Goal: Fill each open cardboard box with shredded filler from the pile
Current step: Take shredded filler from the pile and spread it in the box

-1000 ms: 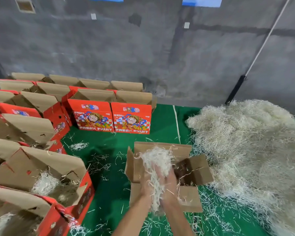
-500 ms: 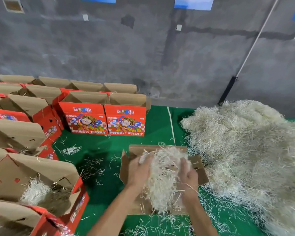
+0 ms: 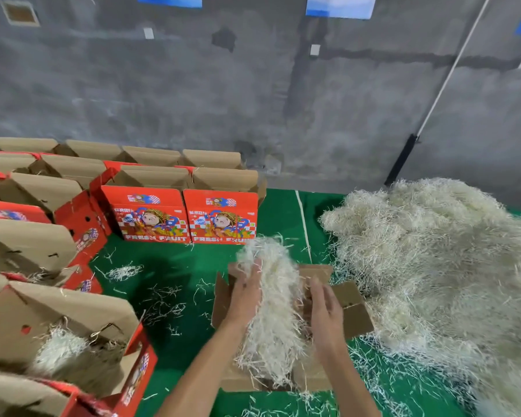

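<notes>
An open brown cardboard box (image 3: 354,311) lies on the green mat in front of me, its flaps spread out. A bundle of pale shredded filler (image 3: 272,308) stands in the box, reaching well above its rim. My left hand (image 3: 247,291) presses against the bundle's left side with fingers extended. On the bundle's right side is my right hand (image 3: 324,310), fingers straight, close to the filler or just touching it. The big filler pile (image 3: 439,260) covers the mat on the right.
Rows of red "FRESH FRUIT" boxes (image 3: 181,215) with open flaps stand at the left and back. A near-left box (image 3: 82,332) holds some filler. Loose strands litter the green mat (image 3: 169,275). A grey concrete wall rises behind.
My hands have drawn apart from a closed hold on the filler to either side of it. The bundle has spread wider and stands taller in the box.
</notes>
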Demonstrator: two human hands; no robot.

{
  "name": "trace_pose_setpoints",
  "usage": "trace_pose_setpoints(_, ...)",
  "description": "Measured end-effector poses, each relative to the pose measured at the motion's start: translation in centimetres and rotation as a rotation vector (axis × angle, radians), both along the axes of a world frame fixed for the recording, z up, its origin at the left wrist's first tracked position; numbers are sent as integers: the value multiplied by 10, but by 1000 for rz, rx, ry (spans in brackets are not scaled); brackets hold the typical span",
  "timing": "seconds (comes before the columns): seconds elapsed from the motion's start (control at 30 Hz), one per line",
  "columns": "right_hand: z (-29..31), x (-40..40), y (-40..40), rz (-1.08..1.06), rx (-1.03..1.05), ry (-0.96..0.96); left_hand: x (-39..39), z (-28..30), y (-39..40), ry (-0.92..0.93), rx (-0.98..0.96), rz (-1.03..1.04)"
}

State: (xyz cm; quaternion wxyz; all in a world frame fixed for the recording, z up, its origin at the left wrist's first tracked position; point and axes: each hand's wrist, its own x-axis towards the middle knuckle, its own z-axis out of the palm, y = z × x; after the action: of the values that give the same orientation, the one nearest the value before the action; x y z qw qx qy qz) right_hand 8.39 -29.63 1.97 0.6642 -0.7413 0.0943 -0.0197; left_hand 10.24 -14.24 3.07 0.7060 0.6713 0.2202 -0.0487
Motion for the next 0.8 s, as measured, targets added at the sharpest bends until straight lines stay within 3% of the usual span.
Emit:
trace_pose_setpoints(0.1,-2,12,22,-8,-182,-58,-1,-2,-20,12,70,48)
trace_pose_setpoints(0.2,-3,30,18,-97,-405,-120,-14,13,-26,-220,201,76)
trace_pose_setpoints(0.3,2,33,18,49,-323,-165,-15,12,-22,-352,317,42)
trace_pose_setpoints(0.4,18,40,5,126,-230,-235,3,8,9,-384,266,71)
trace_pose_setpoints(0.5,30,48,0,14,-217,-339,18,19,31,-441,245,174)
trace_pose_setpoints(0.57,31,45,20,-53,-83,-296,23,18,15,-350,169,226)
trace_pose_setpoints(0.63,30,41,43,-40,-39,-208,20,11,-10,-274,103,134)
trace_pose_setpoints(0.73,30,48,21,-31,-154,-202,12,14,6,-370,182,76)
trace_pose_setpoints(0.8,37,51,-8,-41,-115,-239,13,30,34,-439,154,136)
